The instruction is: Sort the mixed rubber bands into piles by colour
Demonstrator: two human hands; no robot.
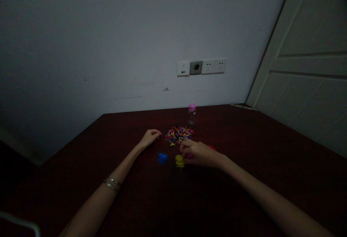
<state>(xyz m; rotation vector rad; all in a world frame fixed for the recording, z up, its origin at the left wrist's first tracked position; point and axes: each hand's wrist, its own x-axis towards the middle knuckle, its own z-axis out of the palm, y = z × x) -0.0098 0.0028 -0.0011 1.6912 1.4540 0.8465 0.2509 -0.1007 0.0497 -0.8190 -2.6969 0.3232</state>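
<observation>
A loose pile of small mixed-colour plastic pieces [179, 135], too small to name exactly, lies on the dark red table [130, 201]. Just left of that pile, my left hand [150, 137] rests on the table with its fingers curled in and nothing visible in them. My right hand [200, 154] reaches in from the right, fingertips pinched together over the near edge of the pile; whatever they hold is hidden. Below those fingers sits a small yellow heap [179, 161]. A pink heap [190, 156] and a red one [211, 147] are partly covered by this hand. A blue heap [162, 158] lies farther left.
Behind the mixed pile stands a clear bottle [192, 117] with a pink cap. The table's back edge meets a pale wall [108, 49] carrying a row of sockets [202, 67]. A panelled door [309, 60] borders the right side. The light is dim.
</observation>
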